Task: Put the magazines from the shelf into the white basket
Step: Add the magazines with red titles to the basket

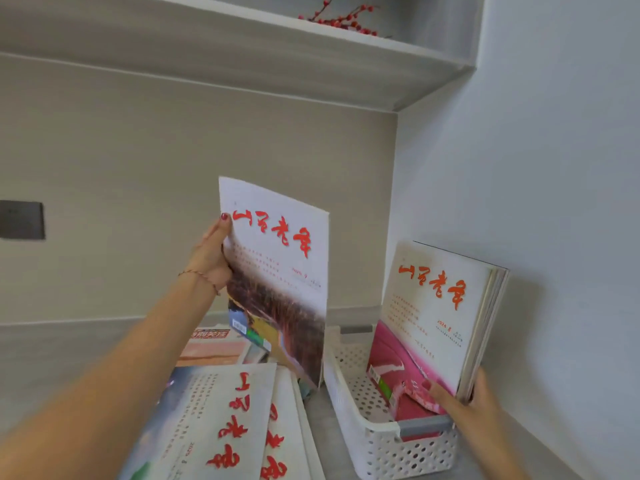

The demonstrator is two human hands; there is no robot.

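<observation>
My left hand (211, 254) grips the left edge of a white magazine (277, 271) with red characters and holds it upright in the air, left of the white basket (381, 445). The perforated basket stands on the grey shelf surface at the lower right. Several magazines (436, 317) stand upright in it and lean against the right wall; the front one has a pink lower cover. My right hand (464, 396) holds the lower corner of that standing stack. More magazines (221, 427) lie flat in a loose pile at the lower left.
A grey shelf board (242, 53) runs overhead with red berry branches (343, 19) on it. A dark wall plate (21, 220) sits on the back wall at the left. The right wall (554, 202) stands close beside the basket.
</observation>
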